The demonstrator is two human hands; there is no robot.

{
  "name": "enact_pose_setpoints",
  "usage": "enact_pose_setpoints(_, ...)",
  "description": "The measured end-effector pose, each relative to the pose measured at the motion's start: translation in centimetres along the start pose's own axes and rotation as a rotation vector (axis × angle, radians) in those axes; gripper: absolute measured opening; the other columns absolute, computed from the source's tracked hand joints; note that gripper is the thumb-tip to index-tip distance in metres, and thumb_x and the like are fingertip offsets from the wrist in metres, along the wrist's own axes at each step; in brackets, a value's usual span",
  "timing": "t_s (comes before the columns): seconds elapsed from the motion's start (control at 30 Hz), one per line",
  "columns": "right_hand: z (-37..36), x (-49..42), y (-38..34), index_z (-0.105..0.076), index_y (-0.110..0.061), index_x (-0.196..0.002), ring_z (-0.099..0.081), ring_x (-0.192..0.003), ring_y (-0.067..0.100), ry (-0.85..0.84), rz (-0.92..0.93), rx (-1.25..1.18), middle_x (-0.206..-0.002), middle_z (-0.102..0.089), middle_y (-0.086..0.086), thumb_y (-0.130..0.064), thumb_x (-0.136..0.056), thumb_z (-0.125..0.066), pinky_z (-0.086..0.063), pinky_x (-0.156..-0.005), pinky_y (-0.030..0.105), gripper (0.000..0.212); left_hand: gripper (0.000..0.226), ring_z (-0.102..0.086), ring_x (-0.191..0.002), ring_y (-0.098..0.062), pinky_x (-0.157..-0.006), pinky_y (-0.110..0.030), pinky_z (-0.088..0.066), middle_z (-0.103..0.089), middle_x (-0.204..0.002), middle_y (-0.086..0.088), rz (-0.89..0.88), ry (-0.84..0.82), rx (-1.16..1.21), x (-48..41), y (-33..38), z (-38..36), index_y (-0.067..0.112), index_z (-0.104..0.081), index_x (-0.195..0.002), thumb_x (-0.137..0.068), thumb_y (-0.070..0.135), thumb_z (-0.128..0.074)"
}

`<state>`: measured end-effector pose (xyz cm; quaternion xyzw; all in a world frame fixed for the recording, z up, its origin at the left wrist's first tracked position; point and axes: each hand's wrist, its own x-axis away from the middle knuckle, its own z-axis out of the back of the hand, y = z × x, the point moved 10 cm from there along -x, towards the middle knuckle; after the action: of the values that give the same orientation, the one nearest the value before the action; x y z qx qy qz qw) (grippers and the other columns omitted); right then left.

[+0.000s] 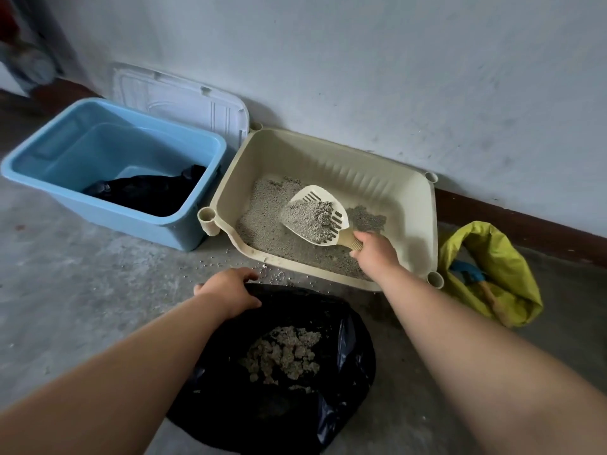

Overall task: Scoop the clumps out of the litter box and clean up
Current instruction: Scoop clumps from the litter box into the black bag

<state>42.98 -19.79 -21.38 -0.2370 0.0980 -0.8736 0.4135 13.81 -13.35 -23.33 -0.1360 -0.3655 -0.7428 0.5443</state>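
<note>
Grip of right hand [374, 254] closed round laden scoop [312, 196], bag [348, 326] rim held by left hand [230, 290]; litter could be spilled onto floor [82, 290] if scoop is tilted.

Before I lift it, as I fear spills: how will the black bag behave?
Likely floppy: the black bag lies crumpled, its rim held by the left hand. Probably bottom-heavy: clumps pile inside. Its glossy film may slip.

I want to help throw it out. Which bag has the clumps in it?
The open black bag on the floor, its rim held by the left hand. The yellow-green bag shows none.
</note>
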Motion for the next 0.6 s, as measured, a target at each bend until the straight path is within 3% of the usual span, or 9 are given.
enact_pose_setpoints(0.2, 0.8, 0.1, -1.4, -0.056, -0.016, -0.130, -0.059, -0.103, 0.026, -0.022, -0.045, -0.022, -0.123, -0.061, 0.008, -0.012, -0.088, -0.062, -0.049, -0.090, 0.036, 0.043, 0.059, -0.054, -0.120, -0.018, -0.108, -0.042, -0.035, -0.060, -0.128, 0.011, -0.015, 0.000, 0.009, 0.3, 0.1, 0.0, 0.041, -0.052, -0.129, -0.075, 0.036, -0.074)
enact_pose_setpoints(0.3, 0.4, 0.4, -2.5, -0.058, -0.011, -0.128, -0.058, -0.091, 0.023, -0.028, -0.014, -0.096, -0.121, -0.062, 0.011, -0.009, -0.086, -0.065, -0.044, -0.077, 0.027, 0.043, 0.059, -0.054, -0.119, -0.018, -0.108, -0.043, -0.035, -0.059, -0.128, 0.011, -0.022, 0.006, 0.029, 0.3, 0.0, 0.2, 0.040, -0.053, -0.128, -0.074, 0.036, -0.075)
enact_pose_setpoints(0.43, 0.2, 1.1, -3.0, -0.056, -0.012, -0.131, -0.055, -0.089, 0.019, 0.003, -0.001, -0.163, -0.121, -0.062, 0.009, -0.011, -0.087, -0.065, -0.039, -0.078, 0.024, 0.045, 0.058, -0.053, -0.121, -0.017, -0.108, -0.043, -0.035, -0.059, -0.129, 0.011, -0.017, 0.012, 0.030, 0.4, -0.2, 0.4, 0.040, -0.053, -0.128, -0.074, 0.035, -0.074)
enact_pose_setpoints(0.6, 0.9, 1.7, -3.1, -0.052, -0.007, -0.133, -0.054, -0.116, 0.028, 0.043, -0.013, -0.245, -0.130, -0.058, 0.015, -0.010, -0.088, -0.065, -0.040, -0.095, 0.030, 0.047, 0.060, -0.053, -0.121, -0.017, -0.108, -0.043, -0.036, -0.058, -0.130, 0.011, -0.012, 0.009, 0.023, 0.5, -0.4, 0.6, 0.040, -0.052, -0.130, -0.074, 0.036, -0.074)
